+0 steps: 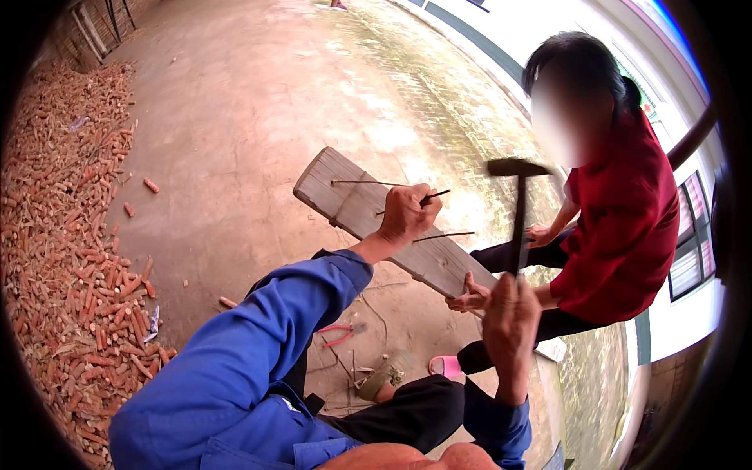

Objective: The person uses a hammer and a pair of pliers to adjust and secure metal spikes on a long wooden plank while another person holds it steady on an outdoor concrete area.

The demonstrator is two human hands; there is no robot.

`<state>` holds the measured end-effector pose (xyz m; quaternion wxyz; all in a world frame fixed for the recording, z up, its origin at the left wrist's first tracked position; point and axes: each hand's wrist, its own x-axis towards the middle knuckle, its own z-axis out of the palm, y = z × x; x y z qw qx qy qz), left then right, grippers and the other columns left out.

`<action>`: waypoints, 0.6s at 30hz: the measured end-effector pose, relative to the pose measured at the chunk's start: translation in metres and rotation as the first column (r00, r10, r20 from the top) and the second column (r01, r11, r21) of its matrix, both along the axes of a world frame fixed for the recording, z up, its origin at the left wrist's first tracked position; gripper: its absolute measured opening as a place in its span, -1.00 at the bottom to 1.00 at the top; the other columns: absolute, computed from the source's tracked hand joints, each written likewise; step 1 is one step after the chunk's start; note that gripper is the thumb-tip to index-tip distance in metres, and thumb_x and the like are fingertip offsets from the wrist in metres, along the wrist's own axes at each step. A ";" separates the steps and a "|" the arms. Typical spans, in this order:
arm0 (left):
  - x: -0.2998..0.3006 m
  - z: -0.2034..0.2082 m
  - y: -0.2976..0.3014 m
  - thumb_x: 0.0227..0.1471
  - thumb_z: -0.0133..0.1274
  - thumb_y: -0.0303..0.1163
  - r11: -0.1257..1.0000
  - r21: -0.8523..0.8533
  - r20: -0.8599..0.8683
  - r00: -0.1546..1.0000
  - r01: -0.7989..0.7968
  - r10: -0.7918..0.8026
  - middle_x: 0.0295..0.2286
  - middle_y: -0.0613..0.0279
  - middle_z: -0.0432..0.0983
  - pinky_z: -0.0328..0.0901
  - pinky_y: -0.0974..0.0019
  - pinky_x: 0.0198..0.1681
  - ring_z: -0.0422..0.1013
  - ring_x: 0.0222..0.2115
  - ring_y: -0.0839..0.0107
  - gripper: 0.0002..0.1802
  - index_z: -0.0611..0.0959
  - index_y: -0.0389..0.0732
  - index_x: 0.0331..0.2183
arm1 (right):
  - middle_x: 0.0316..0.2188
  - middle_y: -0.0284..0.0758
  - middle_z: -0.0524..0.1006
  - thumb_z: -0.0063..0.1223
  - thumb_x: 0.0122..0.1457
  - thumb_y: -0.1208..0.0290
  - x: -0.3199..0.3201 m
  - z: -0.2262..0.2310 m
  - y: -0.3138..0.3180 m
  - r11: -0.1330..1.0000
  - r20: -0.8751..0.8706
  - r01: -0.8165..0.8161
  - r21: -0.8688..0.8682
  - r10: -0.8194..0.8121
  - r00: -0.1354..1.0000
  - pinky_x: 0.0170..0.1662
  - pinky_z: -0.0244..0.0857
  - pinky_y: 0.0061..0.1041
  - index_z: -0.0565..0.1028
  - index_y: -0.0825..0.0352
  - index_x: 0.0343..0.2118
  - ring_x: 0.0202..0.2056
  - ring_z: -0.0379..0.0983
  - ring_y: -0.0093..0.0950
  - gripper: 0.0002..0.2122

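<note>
My left hand (pixel 409 210) is closed around a thin dark metal rod (pixel 437 197) at the middle of a grey wooden plank (pixel 345 188). Two similar metal rods stick out from the plank, one (pixel 368 182) toward its far end and one (pixel 445 236) nearer the other person. In my right hand (pixel 511 317) is a hammer (pixel 520 168), raised with its dark head above the plank's height in the picture. The other person's hand (pixel 468 295) grips the plank's near right end. The rod's lower end is partly hidden by my fingers.
A person in a red jacket (pixel 619 227) bends close on the right. Red-handled pliers (pixel 339 334) and loose rods or wires (pixel 338 362) lie on the concrete floor (pixel 227 157) by my feet. A large heap of corn cobs (pixel 70 258) covers the left side.
</note>
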<state>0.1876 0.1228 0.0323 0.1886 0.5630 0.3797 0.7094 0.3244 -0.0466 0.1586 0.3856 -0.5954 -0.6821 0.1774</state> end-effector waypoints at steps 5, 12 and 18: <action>0.008 0.004 -0.001 -0.18 0.00 -0.54 1.000 0.008 -0.005 1.000 0.021 -0.021 -0.81 0.13 0.06 0.05 0.37 -0.72 0.02 -0.73 0.60 -0.74 0.29 -0.32 -0.73 | -0.67 -0.39 0.26 -0.15 0.28 0.44 0.023 -0.032 0.003 0.984 0.005 -0.071 0.160 0.071 0.997 -0.40 0.31 -0.60 0.27 0.39 -0.44 -0.64 0.31 -0.64 -0.83; 0.001 0.000 -0.001 -0.18 -0.02 -0.57 0.999 -0.002 0.017 0.999 0.037 -0.037 -0.81 0.13 0.10 0.06 0.38 -0.71 0.05 -0.71 0.65 -0.77 0.30 -0.34 -0.72 | -0.71 -0.39 0.37 -0.25 0.33 0.30 0.009 0.014 -0.003 0.999 -0.112 0.044 0.011 -0.043 0.993 -0.61 0.22 -0.62 0.29 0.39 -0.48 -0.62 0.45 -0.55 -0.71; 0.005 0.000 0.002 -0.18 0.01 -0.57 1.000 0.022 0.030 0.999 0.016 -0.016 -0.81 0.13 0.13 0.08 0.39 -0.70 0.06 -0.71 0.64 -0.78 0.33 -0.33 -0.71 | -0.68 -0.21 0.38 -0.12 0.26 0.33 0.020 -0.031 0.010 0.962 0.047 0.005 -0.272 0.008 0.999 -0.54 0.23 -0.46 0.35 0.42 -0.41 -0.61 0.40 -0.48 -0.78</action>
